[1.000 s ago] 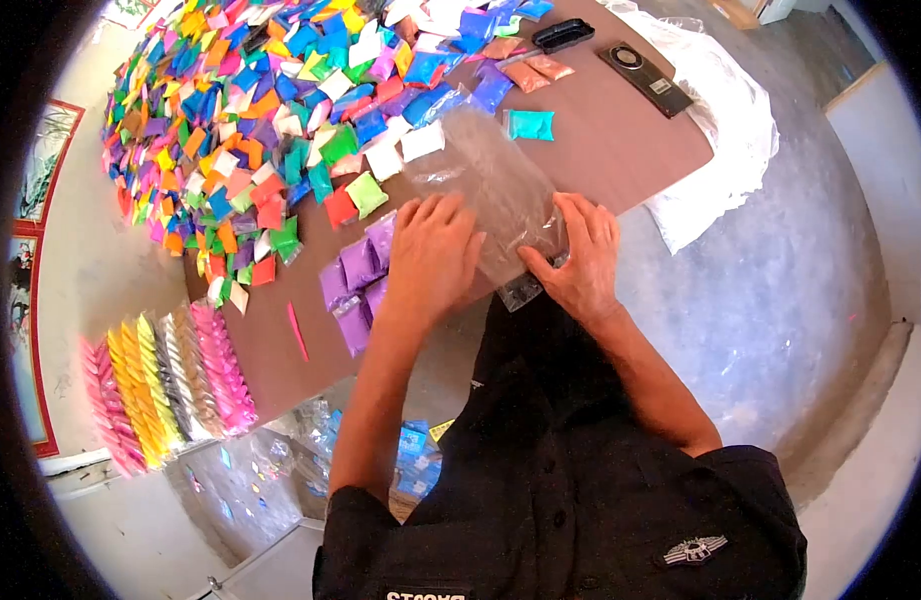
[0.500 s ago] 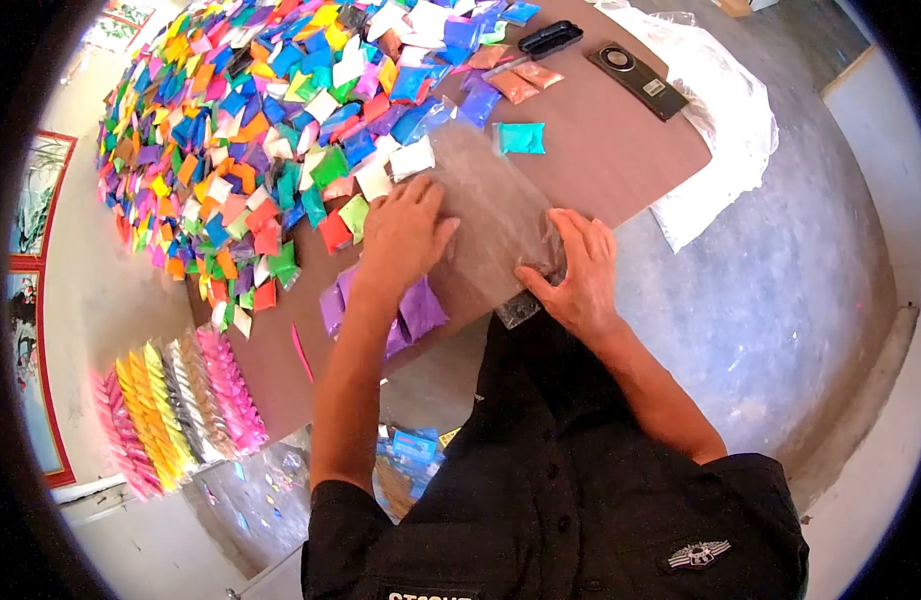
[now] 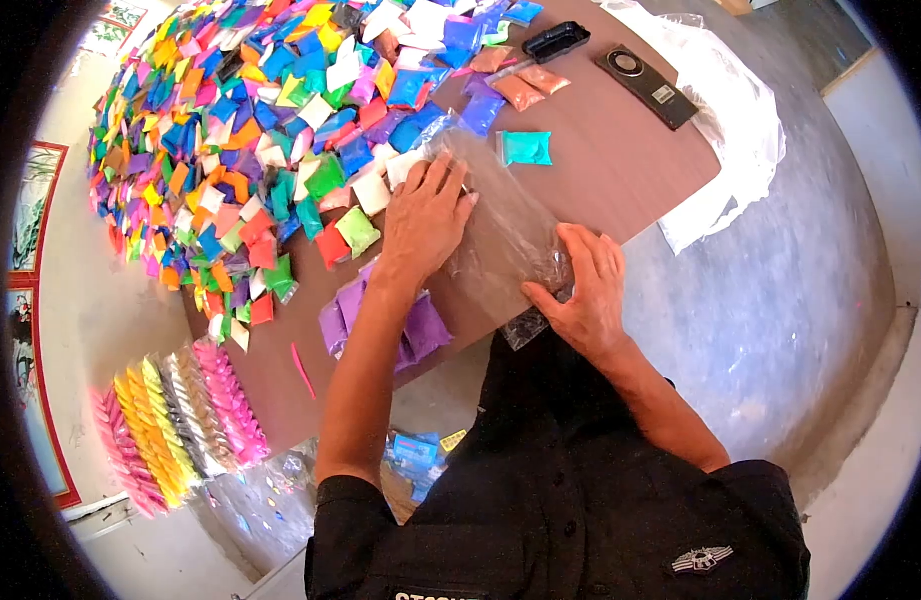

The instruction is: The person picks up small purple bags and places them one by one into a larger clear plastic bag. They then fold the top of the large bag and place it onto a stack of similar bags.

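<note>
A clear plastic bag (image 3: pixel 501 225) lies flat and slanted across the brown table, its near end reaching the table edge. My left hand (image 3: pixel 426 215) rests on the bag's left side, fingers stretched over it and thumb apart. At the opposite side, my right hand (image 3: pixel 589 295) pinches the bag's crumpled edge between thumb and fingers. Under my left forearm are purple packets (image 3: pixel 426 328), partly hidden. Just past my left fingertips lies a white packet (image 3: pixel 405 165), and a teal packet (image 3: pixel 527 148) sits beyond the bag.
A large heap of colourful small packets (image 3: pixel 251 130) covers the table's left and far side. Strips of packets (image 3: pixel 181 420) hang at the near left corner. A pink strip (image 3: pixel 303 370), a black tray (image 3: pixel 556 40), a phone (image 3: pixel 646 88) and white plastic sheeting (image 3: pixel 726 140) are around.
My left hand has shifted slightly right and up along the bag, and its fingers reach a little further over it. My right hand keeps its pinch. The view has shifted slightly.
</note>
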`<state>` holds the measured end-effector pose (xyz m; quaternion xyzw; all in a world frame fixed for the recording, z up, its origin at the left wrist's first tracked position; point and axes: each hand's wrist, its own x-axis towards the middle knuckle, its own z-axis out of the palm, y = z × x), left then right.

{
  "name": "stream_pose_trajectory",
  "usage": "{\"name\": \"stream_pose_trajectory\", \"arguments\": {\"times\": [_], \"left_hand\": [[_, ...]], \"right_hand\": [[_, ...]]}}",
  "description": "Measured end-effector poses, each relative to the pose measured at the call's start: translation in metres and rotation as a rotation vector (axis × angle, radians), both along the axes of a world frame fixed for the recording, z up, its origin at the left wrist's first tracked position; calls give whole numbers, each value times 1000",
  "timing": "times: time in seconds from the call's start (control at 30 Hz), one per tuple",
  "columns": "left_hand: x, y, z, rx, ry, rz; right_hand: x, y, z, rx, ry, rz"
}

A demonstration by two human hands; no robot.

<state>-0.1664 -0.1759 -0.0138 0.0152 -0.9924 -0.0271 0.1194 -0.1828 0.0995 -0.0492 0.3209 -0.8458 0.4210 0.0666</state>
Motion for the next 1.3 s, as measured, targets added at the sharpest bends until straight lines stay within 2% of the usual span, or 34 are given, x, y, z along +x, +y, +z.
{"name": "stream_pose_trajectory", "arguments": {"times": [0.17,0.43,0.6,0.67,0.73,0.8,1.03,1.3], "left_hand": [[-5,-6,-3,-89,178,46],[-2,-14,14,0,49,65],[48,-17,46,6,46,-2],[78,-9,65,275,-17,188],[107,0,70,275,31,191],[131,21,84,375,-58,239],[169,54,73,451,-46,394],[172,56,65,373,-34,369]], "right_hand": [[0,-1,2,16,-5,-4],[0,-1,3,13,8,-11],[-2,-3,-1,-16,56,-20],[-1,-4,-2,-11,63,-24],[-1,-4,-3,-5,73,-28],[0,-4,-5,-18,82,-30],[0,-2,-7,-31,61,-16],[0,-3,-4,-25,78,-24]]}}
